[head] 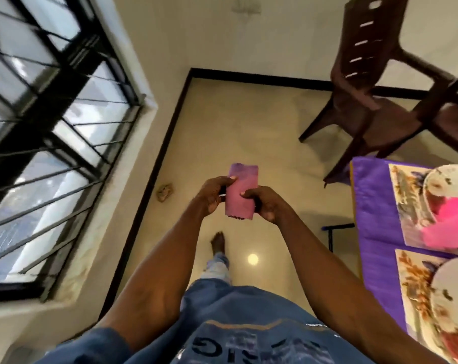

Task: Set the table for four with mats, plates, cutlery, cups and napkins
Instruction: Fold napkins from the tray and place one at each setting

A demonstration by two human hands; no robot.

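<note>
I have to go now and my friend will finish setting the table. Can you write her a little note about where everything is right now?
Left hand and right hand: both pinch one folded pink napkin, held upright over the floor, left of the table.
Table, at the right edge of the view: purple cloth with two patterned mats, a plate on each, and a pink thing on the farther plate.
Done: those two places have mats and plates.
Left: place this napkin. No cutlery or cups are in view; the rest of the table is out of sight.
</note>
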